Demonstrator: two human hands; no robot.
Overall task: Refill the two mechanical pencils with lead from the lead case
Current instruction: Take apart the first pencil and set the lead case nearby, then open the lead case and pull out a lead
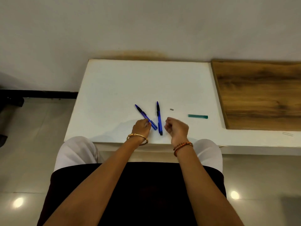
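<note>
Two blue mechanical pencils lie on the white table point(114, 82) near its front edge, tips pointing away. The left pencil point(145, 117) lies slanted, its near end under the left hand point(141, 128), whose fingers curl onto the barrel and grip it. The right pencil point(159, 118) lies almost straight front to back, just beside the left one at their near ends, free of both hands. The right hand point(176, 128) hovers just right of that pencil, fingers curled in a loose fist; cannot tell if it pinches anything. A small grey piece point(171, 109) sits alone right of the pencils. The teal lead case point(197, 116) lies flat farther toward the right edge, well apart from both hands. A wood-grain board point(260, 95) adjoins the right edge. Gold bangle point(138, 138) on left wrist, orange thread band point(182, 145) on right. Nothing blocks the pencils or case.
</note>
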